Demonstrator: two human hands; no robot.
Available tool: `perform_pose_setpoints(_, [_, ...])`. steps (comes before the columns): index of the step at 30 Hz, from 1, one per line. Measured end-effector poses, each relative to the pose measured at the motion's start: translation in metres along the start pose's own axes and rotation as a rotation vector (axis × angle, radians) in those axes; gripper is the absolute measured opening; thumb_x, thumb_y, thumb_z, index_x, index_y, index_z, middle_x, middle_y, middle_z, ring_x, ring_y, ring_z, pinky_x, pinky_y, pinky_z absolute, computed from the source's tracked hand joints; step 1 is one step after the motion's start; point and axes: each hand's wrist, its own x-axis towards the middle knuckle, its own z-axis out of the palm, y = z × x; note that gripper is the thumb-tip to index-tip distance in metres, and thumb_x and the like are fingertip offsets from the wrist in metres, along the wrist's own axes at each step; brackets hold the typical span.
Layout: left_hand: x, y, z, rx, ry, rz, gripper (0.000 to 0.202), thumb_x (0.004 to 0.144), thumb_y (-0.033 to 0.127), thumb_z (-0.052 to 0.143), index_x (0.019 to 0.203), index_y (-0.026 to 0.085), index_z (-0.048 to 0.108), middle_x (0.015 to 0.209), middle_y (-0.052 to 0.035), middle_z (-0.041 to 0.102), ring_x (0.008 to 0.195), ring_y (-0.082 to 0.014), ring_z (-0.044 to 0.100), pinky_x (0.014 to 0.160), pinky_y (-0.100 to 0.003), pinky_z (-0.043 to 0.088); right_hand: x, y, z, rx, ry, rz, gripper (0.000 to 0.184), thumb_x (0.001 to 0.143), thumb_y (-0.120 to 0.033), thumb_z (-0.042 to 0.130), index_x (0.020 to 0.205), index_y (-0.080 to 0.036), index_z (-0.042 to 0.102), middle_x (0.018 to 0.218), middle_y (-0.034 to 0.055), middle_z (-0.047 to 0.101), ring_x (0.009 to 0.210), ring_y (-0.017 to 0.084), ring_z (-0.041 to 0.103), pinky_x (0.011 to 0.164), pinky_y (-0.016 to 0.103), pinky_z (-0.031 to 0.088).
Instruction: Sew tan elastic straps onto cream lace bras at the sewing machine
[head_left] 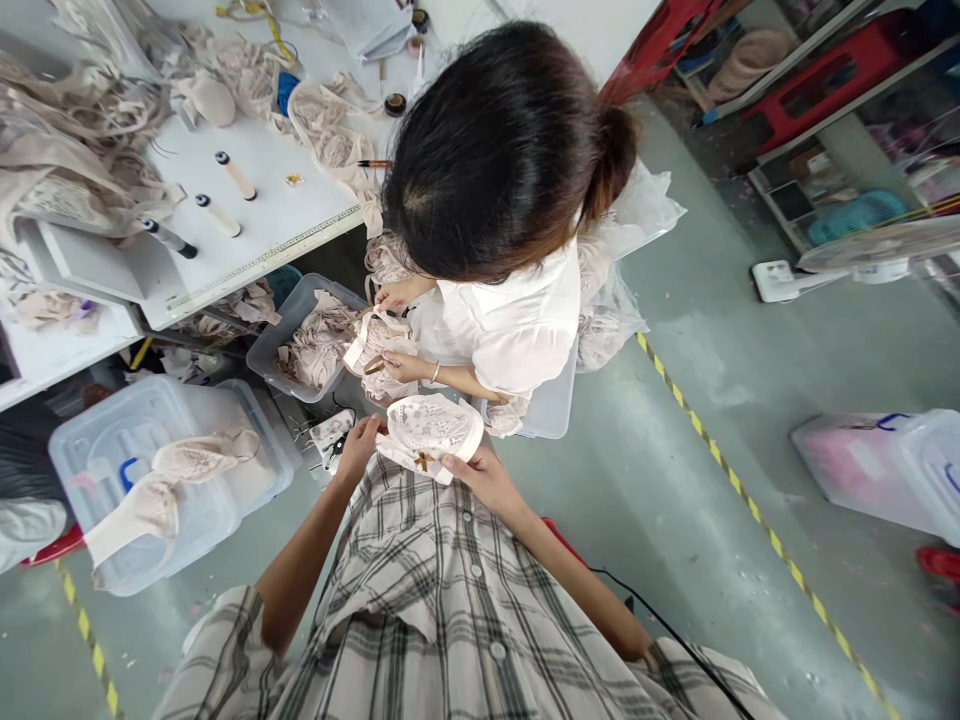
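Lace bra [436, 422] with 1 brown bow [422, 461] located right of lidded box [120, 430]. Left hand [358, 449] pinches its left end; right hand [484, 477] grasps its right end. 1 further bra [159, 500] lies atop the box.

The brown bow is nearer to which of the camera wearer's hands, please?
Right: the right hand holds the garment just beside the brown bow; the left hand is farther, at the garment's opposite edge.

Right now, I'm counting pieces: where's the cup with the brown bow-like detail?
In the head view, just lower-left of centre, the cup is between the camera wearer's left hand and right hand.
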Motion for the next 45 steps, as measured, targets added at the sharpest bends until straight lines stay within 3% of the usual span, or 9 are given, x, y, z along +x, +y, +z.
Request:
perform_pose_setpoints(13, [0.003,-0.006,-0.003,-0.008,-0.020,-0.031,0.056,0.082,0.071,0.057,0.087,0.017,0.073,0.088,-0.0090,0.071,0.083,-0.0238,0.063,0.073,-0.031,0.045,0.003,0.003,0.001,0.014,-0.014,-0.033,0.042,0.087,-0.061,0.061,0.096,-0.021,0.074,0.098,0.0058,0.076,0.107,0.028,0.066,0.096,0.040,0.052])
perform_pose_setpoints(19, [0.004,-0.009,-0.001,-0.019,-0.024,-0.018,0.056,0.081,0.071,0.058,0.086,0.017,0.073,0.087,-0.0099,0.072,0.082,-0.0244,0.064,0.072,-0.032,0.047,0.003,0.006,0.001,0.002,-0.013,-0.047,0.041,0.087,-0.061,0.061,0.088,-0.023,0.074,0.085,0.0047,0.074,0.113,0.029,0.064,0.099,0.041,0.051])
perform_pose_setpoints(30, [0.000,-0.004,0.002,-0.027,-0.034,-0.016,0.055,0.083,0.068,0.058,0.090,0.016,0.074,0.089,-0.0094,0.073,0.081,-0.0225,0.065,0.073,-0.031,0.047,0.000,0.008,-0.001,0.027,-0.005,-0.029,0.044,0.085,-0.064,0.062,0.089,-0.021,0.073,0.100,0.0062,0.077,0.100,0.027,0.069,0.090,0.038,0.054])
perform_pose_setpoints(35, [-0.006,0.004,0.004,-0.025,-0.041,-0.028,0.054,0.083,0.067,0.059,0.089,0.015,0.073,0.087,-0.0094,0.073,0.079,-0.0222,0.064,0.072,-0.031,0.046,-0.002,0.006,-0.002,0.043,-0.020,-0.043,0.043,0.086,-0.062,0.062,0.097,-0.021,0.074,0.107,0.0066,0.077,0.106,0.027,0.069,0.094,0.039,0.053])
perform_pose_setpoints(45, [-0.010,0.009,0.008,-0.002,-0.034,-0.045,0.053,0.080,0.068,0.060,0.085,0.016,0.070,0.085,-0.0087,0.071,0.076,-0.0216,0.061,0.071,-0.031,0.042,-0.004,0.007,-0.003,0.039,-0.012,-0.043,0.044,0.085,-0.064,0.062,0.093,-0.022,0.073,0.103,0.0056,0.078,0.102,0.027,0.069,0.090,0.040,0.054])
